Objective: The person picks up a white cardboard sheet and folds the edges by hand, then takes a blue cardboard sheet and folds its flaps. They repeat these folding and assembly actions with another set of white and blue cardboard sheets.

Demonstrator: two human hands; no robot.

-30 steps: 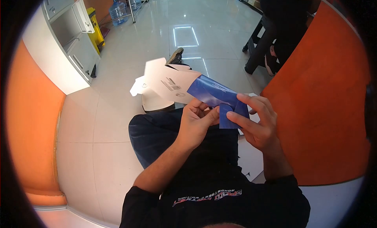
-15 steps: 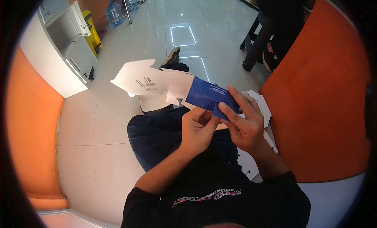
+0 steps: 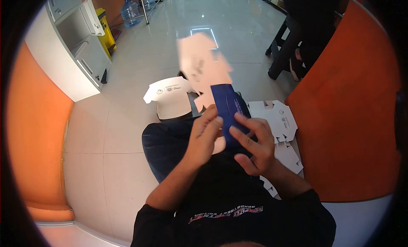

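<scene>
A cardboard piece with a blue printed panel (image 3: 229, 113) and a blurred white section (image 3: 202, 62) stands upright in front of my lap. My left hand (image 3: 206, 134) pinches its left edge, thumb against the fingers. On the right, my right hand (image 3: 256, 147) has its fingers spread, with fingertips touching or very near the blue panel. Another white flat cutout (image 3: 171, 92) with small print lies just beyond my left knee. More white cutouts (image 3: 278, 119) lie on the floor to my right.
An orange panel (image 3: 344, 111) rises at the right. A person (image 3: 312, 30) in dark clothes sits on a black stool at the upper right. White lockers (image 3: 87, 55), a yellow bin (image 3: 106, 32) and a water bottle (image 3: 131, 12) stand at the upper left.
The cardboard piece has turned from pointing left to pointing away from me. My right hand's fingers have loosened and spread. The cutout beyond my knee has come into fuller view.
</scene>
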